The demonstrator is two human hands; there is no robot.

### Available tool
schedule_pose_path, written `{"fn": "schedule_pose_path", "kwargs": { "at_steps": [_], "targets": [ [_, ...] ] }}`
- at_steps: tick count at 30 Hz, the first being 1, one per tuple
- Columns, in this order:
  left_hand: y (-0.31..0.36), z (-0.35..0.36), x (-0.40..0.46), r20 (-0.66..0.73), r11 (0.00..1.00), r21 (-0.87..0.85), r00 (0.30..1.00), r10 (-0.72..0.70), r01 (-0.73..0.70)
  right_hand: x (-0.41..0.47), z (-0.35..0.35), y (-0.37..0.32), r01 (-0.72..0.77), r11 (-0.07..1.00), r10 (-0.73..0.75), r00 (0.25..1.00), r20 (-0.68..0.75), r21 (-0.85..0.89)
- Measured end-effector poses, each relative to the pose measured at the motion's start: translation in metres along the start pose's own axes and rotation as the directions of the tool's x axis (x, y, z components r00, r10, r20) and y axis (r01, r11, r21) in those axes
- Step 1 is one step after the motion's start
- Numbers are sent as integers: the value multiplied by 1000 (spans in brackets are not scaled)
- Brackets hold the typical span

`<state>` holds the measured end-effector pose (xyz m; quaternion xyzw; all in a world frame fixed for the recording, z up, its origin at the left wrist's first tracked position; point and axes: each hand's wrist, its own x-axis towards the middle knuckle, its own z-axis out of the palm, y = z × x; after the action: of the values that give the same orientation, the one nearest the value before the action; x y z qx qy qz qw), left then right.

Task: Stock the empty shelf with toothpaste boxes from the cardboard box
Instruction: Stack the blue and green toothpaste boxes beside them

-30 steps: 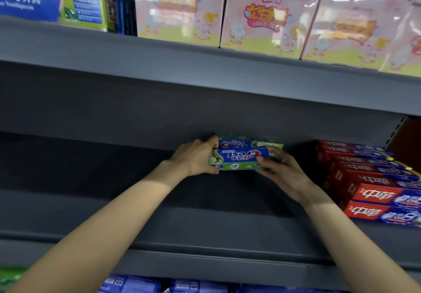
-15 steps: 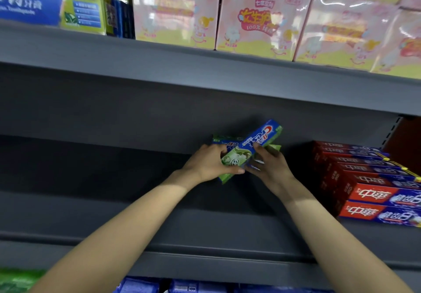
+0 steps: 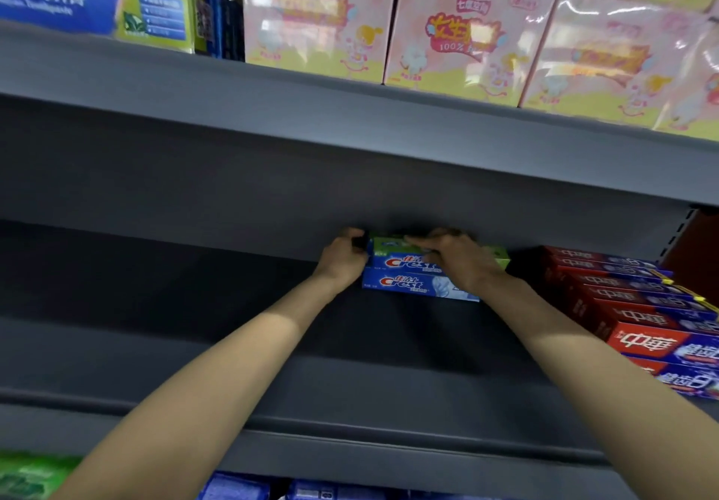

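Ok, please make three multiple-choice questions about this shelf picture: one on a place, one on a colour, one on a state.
1. Where do the red toothpaste boxes lie, seen from the Crest boxes?
A. to the left
B. to the right
C. on the shelf above

2. Which colour is the front of the Crest boxes?
A. blue
B. pink
C. black

3. What are the left hand and right hand doing?
A. hanging free
B. both on the Crest boxes
C. holding a red box

Answers: 1 B, the red stack fills the shelf's right end. 2 A, the logo sits on blue. 3 B, one hand grips each end.
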<state>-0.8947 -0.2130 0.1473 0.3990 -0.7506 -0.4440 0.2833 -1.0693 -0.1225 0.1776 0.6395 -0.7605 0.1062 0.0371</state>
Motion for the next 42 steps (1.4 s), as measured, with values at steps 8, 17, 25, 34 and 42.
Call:
{"fn": "schedule_pose_path", "kwargs": {
  "at_steps": [8,17,25,34,42],
  "targets": [
    [1,-5,-1,67,993,100,996,58,-64,-1,37,-22,-125,973,85,976,-203,-192],
    [1,-20,-17,88,902,373,976,201,-219,-23,39,-70,-241,969,248,936,-251,59],
    [-9,-64,-84,55,696,659,941,335,-286,-67,28,-156,-227,938,286,934,-215,262],
    [-62,-149,-230,-65,665,707,914,400,-240,-157,40,-289,-10,940,73,983,-171,341],
    [-163,-243,-408,-239,750,657,963,121,69,-248,115,-453,28,894,-74,994,86,447]
  ]
}}
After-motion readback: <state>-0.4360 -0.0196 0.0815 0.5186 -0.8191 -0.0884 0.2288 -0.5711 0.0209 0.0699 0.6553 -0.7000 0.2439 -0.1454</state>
